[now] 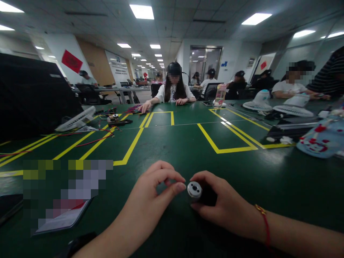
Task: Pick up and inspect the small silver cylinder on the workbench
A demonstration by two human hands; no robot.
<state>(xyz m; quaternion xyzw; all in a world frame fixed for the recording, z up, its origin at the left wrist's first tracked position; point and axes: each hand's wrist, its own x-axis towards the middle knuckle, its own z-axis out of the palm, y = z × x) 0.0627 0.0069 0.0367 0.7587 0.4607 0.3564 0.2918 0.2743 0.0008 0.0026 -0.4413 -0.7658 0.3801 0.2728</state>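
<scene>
My right hand grips a small cylindrical motor between thumb and fingers. The motor's silver end face points up and shows a dark centre and small holes. Just left of it, my left hand is closed in a pinch, thumb tip against the fingertips, close to the motor's rim. Anything between those fingertips is too small to make out. Both hands are over the green tabletop.
A pixelated card-like item and a dark flat object lie at left. Wires and small parts sit farther back near a black box. Opposite sits a person. White fans and a blue patterned bag stand right.
</scene>
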